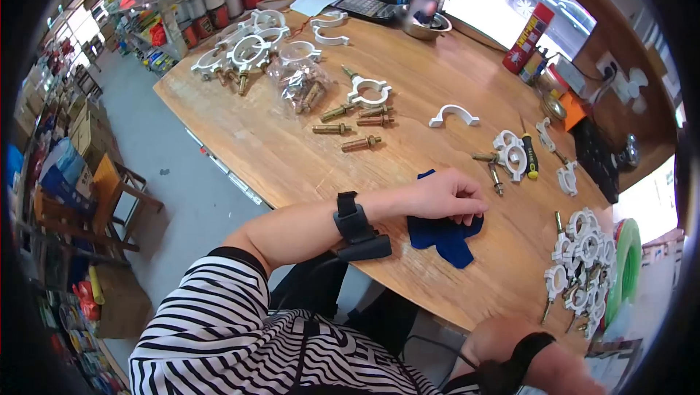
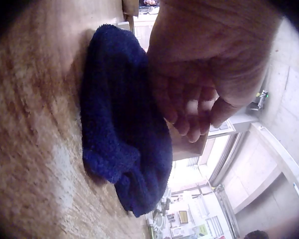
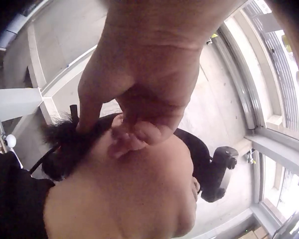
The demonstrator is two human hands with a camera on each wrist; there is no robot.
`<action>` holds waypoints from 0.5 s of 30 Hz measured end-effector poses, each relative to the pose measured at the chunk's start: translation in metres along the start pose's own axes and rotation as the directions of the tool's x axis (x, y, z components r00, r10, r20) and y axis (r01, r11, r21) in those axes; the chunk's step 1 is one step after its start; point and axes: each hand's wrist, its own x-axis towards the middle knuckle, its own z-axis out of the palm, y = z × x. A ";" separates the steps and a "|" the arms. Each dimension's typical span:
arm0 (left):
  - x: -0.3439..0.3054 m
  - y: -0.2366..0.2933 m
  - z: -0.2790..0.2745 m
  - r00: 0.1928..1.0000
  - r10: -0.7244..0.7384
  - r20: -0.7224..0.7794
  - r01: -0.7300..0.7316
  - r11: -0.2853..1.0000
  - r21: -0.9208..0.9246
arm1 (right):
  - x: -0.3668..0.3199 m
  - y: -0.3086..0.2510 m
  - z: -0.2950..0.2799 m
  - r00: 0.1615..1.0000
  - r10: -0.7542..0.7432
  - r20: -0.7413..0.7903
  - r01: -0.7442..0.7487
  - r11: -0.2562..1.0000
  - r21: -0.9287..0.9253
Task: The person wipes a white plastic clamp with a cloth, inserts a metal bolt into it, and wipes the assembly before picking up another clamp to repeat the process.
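Note:
My left hand [image 1: 450, 196] rests at the dark blue cloth [image 1: 453, 248] near the table's front edge. Its fingers hang loosely curled and hold nothing. Seen from the left wrist, the cloth [image 2: 114, 109] lies crumpled on the wood beside those fingers. My right hand [image 3: 144, 74] is raised to my head, its curled fingers against the skin; their tips are partly hidden. Beyond the left hand lie a white pipe clamp [image 1: 512, 156], an anchor bolt [image 1: 496, 179] and a yellow-black screwdriver [image 1: 530, 156].
White clamps [image 1: 583, 249] with bolts are heaped at the right edge beside a green coil [image 1: 625, 264]. More clamps [image 1: 248, 52] and a plastic bag [image 1: 297, 85] of hardware sit far left. Several brass bolts [image 1: 362, 143] lie mid-table. A red spray can [image 1: 528, 39] stands at the back right.

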 end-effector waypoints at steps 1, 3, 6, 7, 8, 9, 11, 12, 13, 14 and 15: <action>-0.001 0.001 0.000 1.000 -0.004 0.023 0.004 1.000 0.003 | 0.012 0.016 -0.014 0.984 -0.035 0.174 -0.001 0.979 0.204; -0.001 0.000 0.002 0.999 -0.046 -0.022 0.045 0.999 -0.025 | 0.021 0.024 -0.038 0.937 -0.079 0.339 -0.047 0.936 0.348; 0.000 0.002 -0.003 0.996 -0.084 -0.009 0.083 0.996 -0.034 | 0.011 0.015 -0.063 0.927 -0.230 -0.295 0.287 0.944 0.166; 0.000 0.006 -0.004 0.996 -0.085 0.027 0.085 0.996 -0.028 | 0.013 0.009 -0.059 0.935 -0.060 -0.349 0.098 0.991 0.093; -0.001 0.012 -0.005 0.996 -0.088 -0.030 0.088 0.996 -0.005 | 0.013 0.005 -0.054 0.933 -0.074 -0.352 0.102 0.993 0.061; -0.003 0.016 -0.005 0.991 -0.093 -0.095 0.095 0.995 0.016 | 0.013 0.002 -0.050 0.921 -0.168 -0.352 0.175 0.984 -0.010; -0.007 0.027 -0.009 0.991 -0.091 -0.094 0.095 0.995 0.033 | 0.012 0.002 -0.041 0.879 -0.331 -0.342 0.307 0.944 -0.123; -0.012 0.032 -0.008 0.991 -0.076 -0.112 0.081 0.996 0.037 | 0.014 0.001 -0.037 0.858 -0.394 -0.331 0.358 0.919 -0.166; -0.018 0.039 -0.009 0.988 -0.059 -0.142 0.072 0.994 0.086 | 0.018 0.002 -0.034 0.836 -0.457 -0.305 0.413 0.889 -0.199; -0.023 0.047 -0.015 0.985 -0.037 -0.171 0.063 0.986 0.154 | 0.022 0.005 -0.030 0.799 -0.533 -0.278 0.483 0.845 -0.230; -0.027 0.051 -0.027 0.985 -0.004 -0.171 0.037 0.981 0.193 | 0.026 0.011 -0.024 0.742 -0.619 -0.258 0.563 0.784 -0.261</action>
